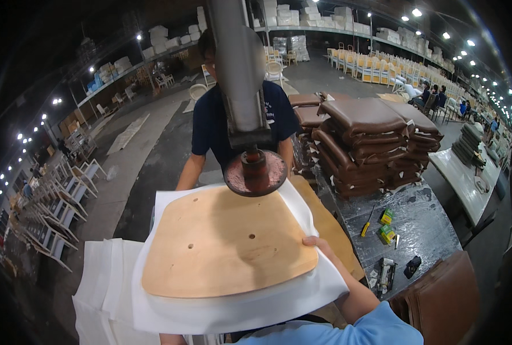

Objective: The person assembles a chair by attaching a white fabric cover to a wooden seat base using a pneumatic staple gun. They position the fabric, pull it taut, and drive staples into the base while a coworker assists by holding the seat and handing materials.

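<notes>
A pale plywood seat board [227, 247] with several small holes lies on white foam padding [210, 313] in front of me. My right hand [316, 244] grips the board's right edge, thumb on top, its other fingers hidden below. Of my left arm only a bit of skin shows at the lower edge, beneath the padding; the left hand itself is hidden. Above the board's far edge hangs a round press plate [256, 175] on a thick metal column [238, 75]. A co-worker in a dark shirt [210, 123] stands opposite, arms reaching toward the far side of the padding.
Brown padded seats [362, 138] are stacked at the right on a dark table [434, 230]. On it lie a yellow-handled screwdriver [365, 228], small green-yellow boxes [387, 234] and a staple gun [386, 275]. White sheets [103, 287] lie at left; brown covers [445, 299] at lower right.
</notes>
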